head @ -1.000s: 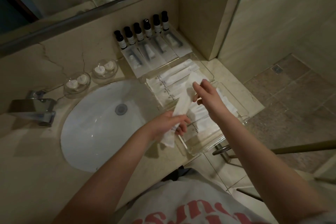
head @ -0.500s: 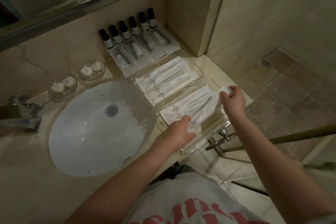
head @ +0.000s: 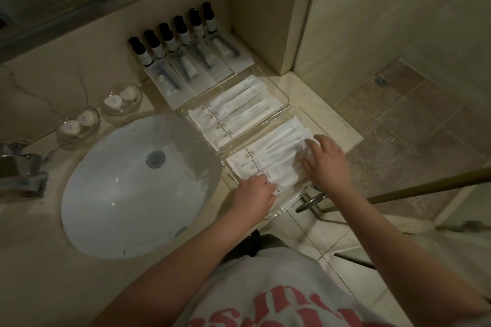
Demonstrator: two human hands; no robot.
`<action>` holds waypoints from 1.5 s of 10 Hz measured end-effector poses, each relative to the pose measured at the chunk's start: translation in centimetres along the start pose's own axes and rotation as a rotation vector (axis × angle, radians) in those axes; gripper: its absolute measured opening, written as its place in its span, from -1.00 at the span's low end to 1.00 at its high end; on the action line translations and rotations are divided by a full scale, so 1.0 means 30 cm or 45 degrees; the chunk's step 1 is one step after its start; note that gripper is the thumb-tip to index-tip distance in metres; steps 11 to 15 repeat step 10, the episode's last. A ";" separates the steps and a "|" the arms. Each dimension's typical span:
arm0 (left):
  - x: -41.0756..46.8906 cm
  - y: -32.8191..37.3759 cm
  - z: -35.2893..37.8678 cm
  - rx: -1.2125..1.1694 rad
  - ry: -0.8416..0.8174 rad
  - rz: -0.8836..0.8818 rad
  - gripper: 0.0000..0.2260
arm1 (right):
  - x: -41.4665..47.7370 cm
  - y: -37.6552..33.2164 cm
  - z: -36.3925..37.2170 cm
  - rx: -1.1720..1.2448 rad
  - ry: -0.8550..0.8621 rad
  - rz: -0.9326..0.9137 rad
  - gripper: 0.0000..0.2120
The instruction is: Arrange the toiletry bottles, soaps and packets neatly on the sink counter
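Both hands flat, fingers spread, left hand (head: 255, 191), right hand (head: 325, 160), pressing white packets (head: 268, 156), apparently lying lengthwise in near tray (head: 285, 206)

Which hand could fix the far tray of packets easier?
Probably the right hand: it lies nearer the far tray, while the left hand presses packets at the near tray's front edge.

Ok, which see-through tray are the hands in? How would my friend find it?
Start at the white sink basin and look to its right, where two clear trays of white packets lie on the counter. It is the near tray, at the counter's front edge. Unlike the far tray, which nobody touches, it has the left hand and right hand pressing on its packets.
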State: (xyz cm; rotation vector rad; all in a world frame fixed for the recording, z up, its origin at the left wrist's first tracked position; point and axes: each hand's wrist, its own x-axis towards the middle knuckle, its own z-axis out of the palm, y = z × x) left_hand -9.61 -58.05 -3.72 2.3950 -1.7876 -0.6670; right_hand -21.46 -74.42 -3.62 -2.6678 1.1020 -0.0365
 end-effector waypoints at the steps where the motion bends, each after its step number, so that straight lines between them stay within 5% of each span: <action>1: 0.003 -0.004 0.010 0.118 -0.041 0.083 -0.73 | -0.004 -0.020 0.022 -0.046 -0.289 -0.086 -0.44; 2: 0.012 0.002 0.010 0.342 -0.083 0.197 -0.63 | 0.013 -0.030 0.019 -0.141 -0.425 -0.105 -0.40; 4: -0.025 -0.021 -0.013 0.290 0.227 0.118 -0.75 | 0.028 -0.049 0.011 -0.054 -0.379 -0.095 -0.37; 6: -0.031 -0.034 -0.025 0.151 -0.085 -0.309 -0.36 | 0.033 -0.099 0.043 -0.096 -0.340 -0.209 -0.38; 10: -0.033 -0.030 -0.036 0.003 -0.129 -0.441 -0.27 | 0.051 -0.081 0.008 -0.122 -0.577 -0.328 -0.11; 15: -0.033 -0.030 -0.036 0.003 -0.129 -0.441 -0.27 | 0.051 -0.081 0.008 -0.122 -0.577 -0.328 -0.11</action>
